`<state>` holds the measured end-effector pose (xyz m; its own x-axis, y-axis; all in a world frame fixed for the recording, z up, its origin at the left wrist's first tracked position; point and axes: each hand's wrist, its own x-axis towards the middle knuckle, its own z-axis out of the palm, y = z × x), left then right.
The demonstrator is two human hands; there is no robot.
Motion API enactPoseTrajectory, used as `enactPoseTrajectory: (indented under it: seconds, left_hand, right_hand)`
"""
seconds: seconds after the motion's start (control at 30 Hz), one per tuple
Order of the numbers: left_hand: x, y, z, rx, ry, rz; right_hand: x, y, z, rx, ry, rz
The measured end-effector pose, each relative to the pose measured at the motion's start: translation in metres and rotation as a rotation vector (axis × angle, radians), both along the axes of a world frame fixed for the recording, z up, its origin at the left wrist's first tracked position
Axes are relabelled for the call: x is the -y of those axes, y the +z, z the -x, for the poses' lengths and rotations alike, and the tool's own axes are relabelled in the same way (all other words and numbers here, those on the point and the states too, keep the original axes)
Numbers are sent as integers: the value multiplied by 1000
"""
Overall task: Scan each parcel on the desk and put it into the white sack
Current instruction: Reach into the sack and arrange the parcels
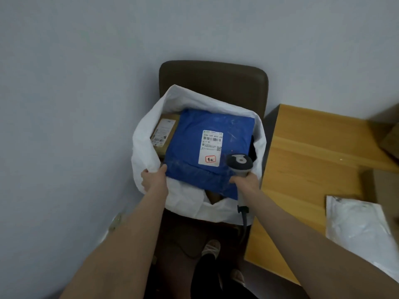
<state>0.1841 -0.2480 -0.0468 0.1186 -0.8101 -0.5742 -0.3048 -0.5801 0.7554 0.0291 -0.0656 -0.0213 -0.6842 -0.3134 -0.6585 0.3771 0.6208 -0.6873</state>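
Observation:
A white sack (190, 199) stands open on a brown chair (213, 80). A blue parcel (194, 152) with a white shipping label lies on top inside it, beside a brown cardboard box (164, 132) at its left. My left hand (152, 178) grips the sack's near left rim, thumb touching the blue parcel's corner. My right hand (246, 181) holds a grey barcode scanner (239, 164) over the parcel's near right corner. On the wooden desk (302, 169) to the right lies a white plastic mailer (356, 223).
A cardboard box (382, 186) sits at the desk's right edge, another brown box (390, 139) behind it. The scanner's cable (244, 221) hangs down by the desk's corner. A grey wall lies left and behind. My feet show under the chair's front.

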Motion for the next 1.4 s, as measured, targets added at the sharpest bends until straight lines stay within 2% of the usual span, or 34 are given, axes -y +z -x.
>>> enactPoseTrajectory:
  seconds: [0.1,0.17,0.23,0.3,0.37,0.43,0.53,0.63,0.83,0.93,1.1,1.23,1.3,1.33,1.4]
  left_hand:
    - [-32,-8,-4,218,28,-58]
    - [-69,-9,-7,374,-87,83]
    - [-101,-22,-13,591,-440,405]
    - [-119,-35,-13,768,-1021,661]
    - [-125,-49,-5,873,-1485,737]
    - [-125,-64,8,977,-1651,750]
    - [-123,-87,22,1060,-1717,858]
    - [-124,-94,30,990,-1675,907]
    - [-108,-27,57,646,-1203,983]
    - [-94,5,68,459,-1169,927]
    - [-84,29,71,152,-1116,719]
    - [-80,36,67,60,-1132,686]
    - [-76,36,59,127,-1185,664]
    - [-75,34,54,238,-1267,671]
    - [-74,32,47,585,-1515,750]
  right_hand:
    - [-20,-14,-5,56,-94,21]
    - [-30,-24,-9,73,-131,24]
    - [-38,-32,-13,84,-162,24]
    - [-43,-39,-15,98,-177,18]
    - [-45,-44,-14,115,-183,34]
    - [-46,-49,-10,116,-184,68]
    - [-48,-53,-3,101,-215,104]
    - [-57,-55,2,114,-282,150]
    - [-75,-30,12,89,-414,134]
    - [-67,-15,18,121,-454,187]
    - [-34,-22,18,221,-452,224]
    - [-14,-31,15,243,-464,137]
    - [-10,-20,16,188,-505,130]
    - [-10,-10,18,150,-526,134]
    - [-15,13,29,63,-538,149]
